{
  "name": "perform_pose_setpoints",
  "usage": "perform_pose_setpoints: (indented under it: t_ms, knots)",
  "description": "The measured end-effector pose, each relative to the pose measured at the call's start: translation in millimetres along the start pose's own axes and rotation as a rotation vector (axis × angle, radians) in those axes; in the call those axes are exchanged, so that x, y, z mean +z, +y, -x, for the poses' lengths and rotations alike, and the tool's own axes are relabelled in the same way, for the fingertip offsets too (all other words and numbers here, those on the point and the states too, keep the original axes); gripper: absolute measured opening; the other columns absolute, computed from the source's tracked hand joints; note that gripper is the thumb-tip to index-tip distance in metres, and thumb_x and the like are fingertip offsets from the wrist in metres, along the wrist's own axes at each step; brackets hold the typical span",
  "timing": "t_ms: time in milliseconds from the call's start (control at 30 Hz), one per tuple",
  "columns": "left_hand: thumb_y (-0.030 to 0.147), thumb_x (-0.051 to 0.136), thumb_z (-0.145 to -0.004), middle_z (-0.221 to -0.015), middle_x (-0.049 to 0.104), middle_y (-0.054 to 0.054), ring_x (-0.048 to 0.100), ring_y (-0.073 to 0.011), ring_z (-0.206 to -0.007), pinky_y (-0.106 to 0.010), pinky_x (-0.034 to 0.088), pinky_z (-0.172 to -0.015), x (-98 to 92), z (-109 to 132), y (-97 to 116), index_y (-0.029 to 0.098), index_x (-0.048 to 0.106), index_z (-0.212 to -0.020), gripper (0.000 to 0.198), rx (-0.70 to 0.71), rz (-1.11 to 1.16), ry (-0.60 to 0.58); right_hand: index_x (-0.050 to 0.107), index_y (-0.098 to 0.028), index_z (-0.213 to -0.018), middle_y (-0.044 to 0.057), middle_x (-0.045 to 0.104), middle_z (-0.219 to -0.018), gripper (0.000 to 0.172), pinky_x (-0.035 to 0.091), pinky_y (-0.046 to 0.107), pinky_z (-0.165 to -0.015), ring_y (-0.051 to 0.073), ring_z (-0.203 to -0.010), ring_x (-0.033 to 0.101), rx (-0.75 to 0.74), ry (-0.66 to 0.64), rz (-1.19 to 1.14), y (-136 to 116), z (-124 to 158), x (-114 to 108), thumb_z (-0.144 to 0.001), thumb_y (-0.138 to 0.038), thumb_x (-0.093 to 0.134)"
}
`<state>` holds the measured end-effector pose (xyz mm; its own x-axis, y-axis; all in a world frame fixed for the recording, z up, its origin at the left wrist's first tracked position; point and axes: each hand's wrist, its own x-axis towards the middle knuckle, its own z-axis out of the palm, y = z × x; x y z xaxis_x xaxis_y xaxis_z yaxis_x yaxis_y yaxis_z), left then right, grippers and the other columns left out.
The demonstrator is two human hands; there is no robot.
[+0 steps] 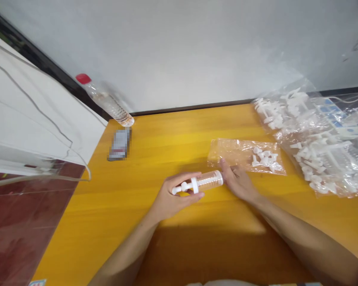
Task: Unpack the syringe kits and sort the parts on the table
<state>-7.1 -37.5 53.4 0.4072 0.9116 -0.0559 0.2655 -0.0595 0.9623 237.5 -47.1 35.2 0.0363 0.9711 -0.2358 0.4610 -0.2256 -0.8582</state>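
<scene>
A clear plastic tube [211, 180] lies nearly level above the table, with a white ribbed piece inside it. Around its left end is a white collar [195, 185], and a knobbed white stem [181, 187] sticks out toward my palm. My left hand [171, 198] grips the tube at the collar, fingers above and thumb below. At the opposite end, my right hand [238, 182] is against or right beside the tube's base. Its fingers look stretched out rather than wrapped around, and some are hidden. Just beyond that hand lies a clear bag [231, 150] with several small white plastic parts [266, 158].
Large clear bags of white plastic parts [325, 159] cover the table's right side. At the back left stand a red-capped water bottle [109, 104] and, before it, a blurred phone-like object [119, 144]. The yellow table [107, 222] meets a pale wall [181, 51]; cables [47, 115] hang at left.
</scene>
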Motion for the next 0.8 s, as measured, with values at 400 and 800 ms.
perform_pose_setpoints:
  t_ms: [400, 800]
  knots:
    - [0.039, 0.096, -0.067, -0.097, 0.078, -0.004, 0.069, -0.0101, -0.073, -0.019, 0.058, -0.07, 4.7, -8, -21, 0.019, 0.076, -0.116, 0.056, -0.322, 0.341, 0.01, 0.05, -0.02, -0.064, 0.001, 0.051, -0.055, 0.066, 0.035, 0.026, -0.053, 0.012, -0.051, 0.046, -0.193, -0.044, -0.056, 15, 0, -7, -0.103, -0.071, 0.036]
    - [0.035, 0.097, -0.064, -0.091, 0.076, -0.003, 0.068, -0.0115, -0.072, -0.021, 0.058, -0.069, -5.4, -9, -31, 0.019, 0.077, -0.115, 0.057, -0.282, 0.344, 0.088, 0.062, -0.018, -0.077, 0.004, 0.066, -0.065, 0.06, 0.051, 0.027, -0.053, 0.014, -0.054, 0.063, -0.033, -0.185, -0.367, 9, 0, -7, -0.094, -0.075, 0.053]
